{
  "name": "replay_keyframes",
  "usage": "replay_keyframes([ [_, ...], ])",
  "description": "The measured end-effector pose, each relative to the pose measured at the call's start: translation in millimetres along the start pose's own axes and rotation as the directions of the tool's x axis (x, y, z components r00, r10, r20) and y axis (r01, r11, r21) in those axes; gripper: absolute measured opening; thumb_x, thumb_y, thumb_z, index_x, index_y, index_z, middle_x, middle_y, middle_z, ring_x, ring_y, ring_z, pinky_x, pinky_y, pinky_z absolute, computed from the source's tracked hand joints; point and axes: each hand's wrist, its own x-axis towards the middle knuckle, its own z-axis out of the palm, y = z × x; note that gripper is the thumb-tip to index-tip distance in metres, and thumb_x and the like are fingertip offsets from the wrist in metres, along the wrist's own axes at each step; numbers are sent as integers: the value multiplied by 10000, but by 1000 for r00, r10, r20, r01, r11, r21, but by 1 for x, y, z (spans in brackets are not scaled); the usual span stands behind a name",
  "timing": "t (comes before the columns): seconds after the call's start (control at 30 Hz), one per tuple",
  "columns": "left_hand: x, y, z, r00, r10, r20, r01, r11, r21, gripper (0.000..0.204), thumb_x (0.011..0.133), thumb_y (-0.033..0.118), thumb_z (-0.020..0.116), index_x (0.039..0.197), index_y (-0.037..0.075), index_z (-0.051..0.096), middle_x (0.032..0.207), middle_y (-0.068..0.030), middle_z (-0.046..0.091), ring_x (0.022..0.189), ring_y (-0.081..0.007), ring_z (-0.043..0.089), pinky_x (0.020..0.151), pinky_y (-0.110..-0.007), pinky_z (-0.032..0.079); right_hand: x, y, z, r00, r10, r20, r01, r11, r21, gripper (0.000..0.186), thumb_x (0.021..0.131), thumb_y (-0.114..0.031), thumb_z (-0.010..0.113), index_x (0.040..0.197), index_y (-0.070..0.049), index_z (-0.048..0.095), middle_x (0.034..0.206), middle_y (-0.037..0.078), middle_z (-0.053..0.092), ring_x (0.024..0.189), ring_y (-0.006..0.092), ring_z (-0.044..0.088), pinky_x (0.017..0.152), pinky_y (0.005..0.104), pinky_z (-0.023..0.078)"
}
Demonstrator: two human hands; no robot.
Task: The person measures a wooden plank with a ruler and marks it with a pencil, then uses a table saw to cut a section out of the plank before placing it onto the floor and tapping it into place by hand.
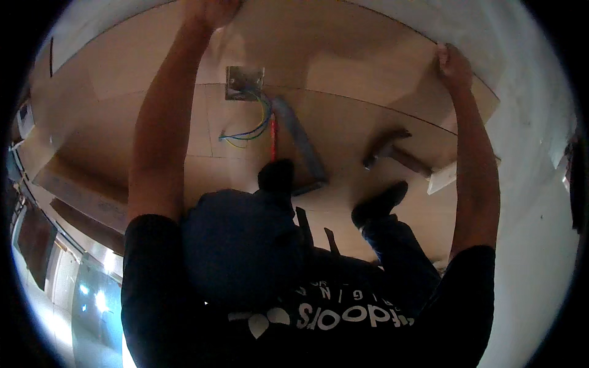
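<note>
A long light-brown floor plank (374,67) lies along the far side, its far edge near a pale wall. My right hand (455,67) is closed at that far edge, near the plank's right end, fingers bent onto it. My left hand (213,11) reaches to the far edge further left; the picture's rim cuts off its fingers. Between my arms, a square metal box (244,83) sits in an opening in the boards, with blue and yellow-green wires (248,135) coming out. A hammer (396,153) rests on the boards nearer me, left of my right forearm.
A grey metal bar (299,138) and a thin red stick (273,138) lie near my knee. A pale offcut (443,178) sits under the hammer's handle end. At left lies a stack of boards (86,190). The pale wall (527,184) runs along the right.
</note>
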Motion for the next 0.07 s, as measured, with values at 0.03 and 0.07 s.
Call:
replay_keyframes([
  [0.03,4,4,-35,985,-52,164,67,994,-88,423,1008,390,476,1251,63,589,1204,-189,651,1131,-343,593,981,-464,458,-4,12,13,973,-154,-169,162,986,29,555,1005,-568,430,1054,-74,677,996,222,686,939,440,640,814,495,508],
  [0.07,-13,-9,-36,978,-98,184,111,992,-65,423,1008,390,476,1251,63,589,1204,-189,651,1131,-343,593,981,-464,458,9,10,23,970,-161,-181,172,984,43,566,1002,-576,429,1086,-73,672,1011,212,692,938,416,654,824,493,514],
])
